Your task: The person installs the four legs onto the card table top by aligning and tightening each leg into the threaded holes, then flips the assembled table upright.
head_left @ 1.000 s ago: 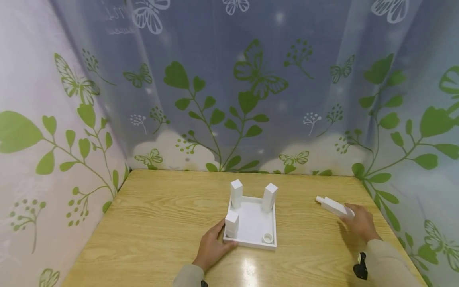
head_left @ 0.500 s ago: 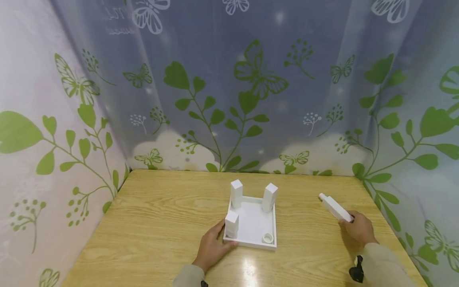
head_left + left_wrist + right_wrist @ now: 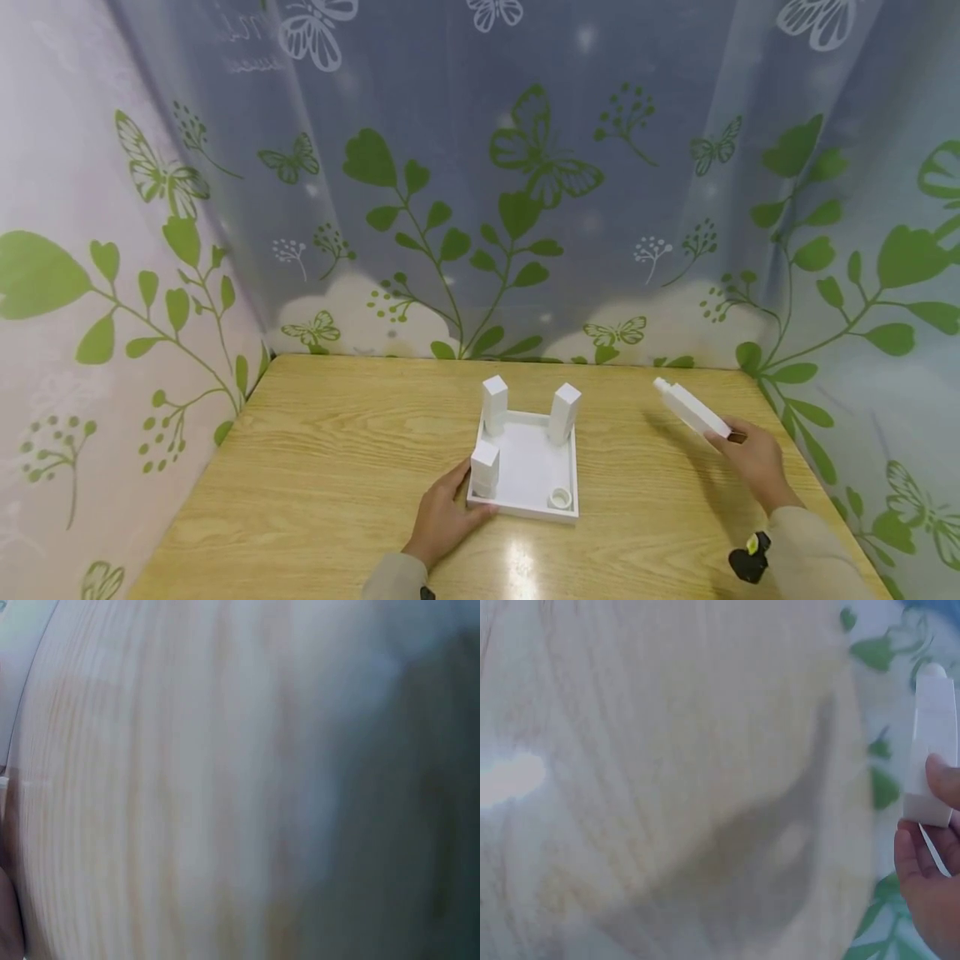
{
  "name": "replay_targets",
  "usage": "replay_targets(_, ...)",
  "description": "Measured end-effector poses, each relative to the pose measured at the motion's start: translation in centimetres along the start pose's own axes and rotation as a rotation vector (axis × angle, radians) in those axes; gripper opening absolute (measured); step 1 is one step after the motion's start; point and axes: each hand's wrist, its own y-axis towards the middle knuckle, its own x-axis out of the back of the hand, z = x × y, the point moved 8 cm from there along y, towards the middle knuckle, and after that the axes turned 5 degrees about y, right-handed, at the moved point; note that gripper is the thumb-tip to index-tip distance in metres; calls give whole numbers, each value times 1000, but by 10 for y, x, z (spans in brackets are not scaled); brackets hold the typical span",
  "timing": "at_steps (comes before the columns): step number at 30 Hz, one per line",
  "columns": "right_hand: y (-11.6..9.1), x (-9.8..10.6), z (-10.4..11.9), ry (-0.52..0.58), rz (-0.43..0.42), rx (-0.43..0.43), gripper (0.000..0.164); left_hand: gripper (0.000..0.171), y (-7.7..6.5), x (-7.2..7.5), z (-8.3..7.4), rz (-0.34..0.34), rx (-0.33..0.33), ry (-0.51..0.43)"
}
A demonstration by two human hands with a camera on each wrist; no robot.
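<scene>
My left hand [image 3: 442,512] grips the near left corner of a square white tabletop with a raised rim [image 3: 525,471]. White square legs stand upright at three of its corners: far left [image 3: 495,406], far right [image 3: 564,412] and near left [image 3: 485,468]. At the near right corner is a round white socket [image 3: 560,497]. Off to the right, my right hand [image 3: 753,462] pinches another white leg [image 3: 693,410] by its plain end, held tilted above the table. Its narrow round end points up and away; the right wrist view shows thumb and fingers on this leg [image 3: 934,735].
The wooden table [image 3: 337,433] carries everything. Patterned curtain [image 3: 465,208] encloses its back and both sides. In the left wrist view, blurred wood grain [image 3: 150,780] fills most of the picture.
My right hand has raised the leg off the table surface, swinging its narrow end up and slightly left; its shadow now lies apart. The left hand and the tabletop have stayed put.
</scene>
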Motion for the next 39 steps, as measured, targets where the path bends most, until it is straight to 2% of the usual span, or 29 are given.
replay_targets(8, -4, -9, 49, 76, 107, 46, 54, 91, -1, 3, -3, 4, 3, -5)
replay_targets(15, -13, -16, 86, 165, 165, 115, 47, 91, -2, 4, -5, 7, 2, -16)
replay_targets(21, -18, -20, 103, 205, 200, 114, 46, 92, -1, 3, -4, 6, 1, -16)
replay_targets(25, -22, -26, 111, 243, 260, 116, 45, 92, 0, 2, -3, 2, 1, -6)
replay_targets(32, -28, -36, 118, 382, 359, 103, 47, 92, 0, 2, -3, -5, -5, -7)
replay_targets(39, -34, -48, 123, 433, 421, 78, 52, 92, -1, 2, -2, -7, -14, -6)
